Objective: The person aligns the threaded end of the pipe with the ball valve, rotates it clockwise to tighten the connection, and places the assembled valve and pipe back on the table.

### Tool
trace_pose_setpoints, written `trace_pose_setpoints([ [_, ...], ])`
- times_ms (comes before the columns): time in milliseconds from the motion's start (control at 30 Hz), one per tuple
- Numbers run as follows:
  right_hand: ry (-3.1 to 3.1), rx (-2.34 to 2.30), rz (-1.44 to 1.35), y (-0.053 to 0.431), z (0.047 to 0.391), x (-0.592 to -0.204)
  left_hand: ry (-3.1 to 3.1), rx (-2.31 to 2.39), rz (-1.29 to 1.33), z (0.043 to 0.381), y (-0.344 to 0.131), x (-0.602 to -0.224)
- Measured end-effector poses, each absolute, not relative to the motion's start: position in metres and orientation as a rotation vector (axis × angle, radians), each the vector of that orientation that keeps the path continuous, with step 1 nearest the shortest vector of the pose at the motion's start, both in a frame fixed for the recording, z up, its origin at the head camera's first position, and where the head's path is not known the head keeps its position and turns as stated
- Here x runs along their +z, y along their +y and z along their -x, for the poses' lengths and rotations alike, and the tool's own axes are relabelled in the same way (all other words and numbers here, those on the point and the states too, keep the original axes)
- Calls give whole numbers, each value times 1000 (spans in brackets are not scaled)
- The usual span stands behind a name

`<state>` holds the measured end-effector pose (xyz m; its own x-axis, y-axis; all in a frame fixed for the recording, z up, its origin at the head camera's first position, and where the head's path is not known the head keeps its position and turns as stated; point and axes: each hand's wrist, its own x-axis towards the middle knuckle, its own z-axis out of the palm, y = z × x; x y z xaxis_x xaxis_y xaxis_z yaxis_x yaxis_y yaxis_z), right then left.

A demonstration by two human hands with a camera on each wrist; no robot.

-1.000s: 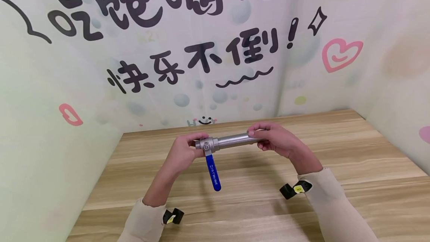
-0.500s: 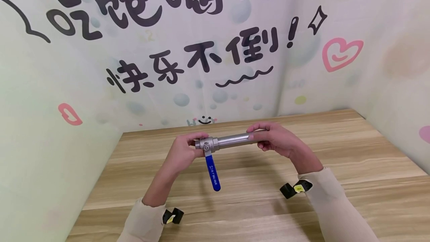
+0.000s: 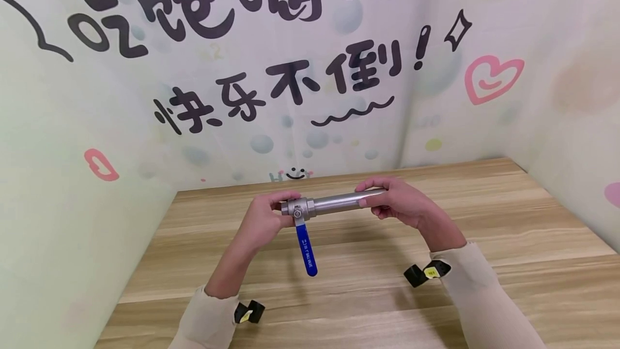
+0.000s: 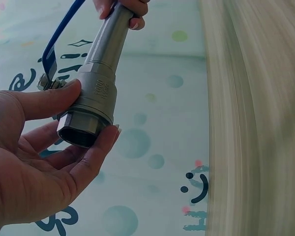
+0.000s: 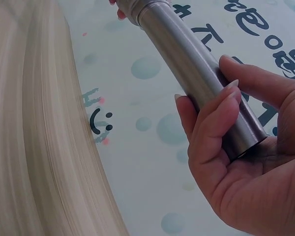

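Observation:
A silver ball valve [image 3: 301, 208] with a blue lever handle [image 3: 307, 249] is joined to a straight steel pipe [image 3: 336, 202]. Both are held up above the wooden table, nearly level. My left hand [image 3: 263, 220] grips the valve body at its open hexagonal end, thumb on the near side and fingers around the other, as the left wrist view shows. The lever points toward me, across the pipe's line. At the pipe's far right end my right hand [image 5: 246, 137] curls its fingers and thumb round the tube; its end rim lies near the palm.
The wood-grain table [image 3: 358, 295] spreads beneath both hands. Behind it and at the sides stand pale printed walls [image 3: 252, 139] with black lettering. Small black devices with yellow labels [image 3: 431, 272] are strapped at both sleeves.
The right hand's thumb and fingers shift slightly on the pipe. The left hand and the valve stay in place, the lever at the same angle.

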<state>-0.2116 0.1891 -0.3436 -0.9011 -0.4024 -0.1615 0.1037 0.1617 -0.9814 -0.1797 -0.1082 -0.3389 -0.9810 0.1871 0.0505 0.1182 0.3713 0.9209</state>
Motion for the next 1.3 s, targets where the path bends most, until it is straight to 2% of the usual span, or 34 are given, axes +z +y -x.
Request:
trace_pose_setpoints([
  [733,2026,-1794,261,189,212,-346,2553,1690,-276,180,-107,-341],
  [1300,2084,-1726,351,192,215,-349,2572,1663,-268,182,-106,-343],
])
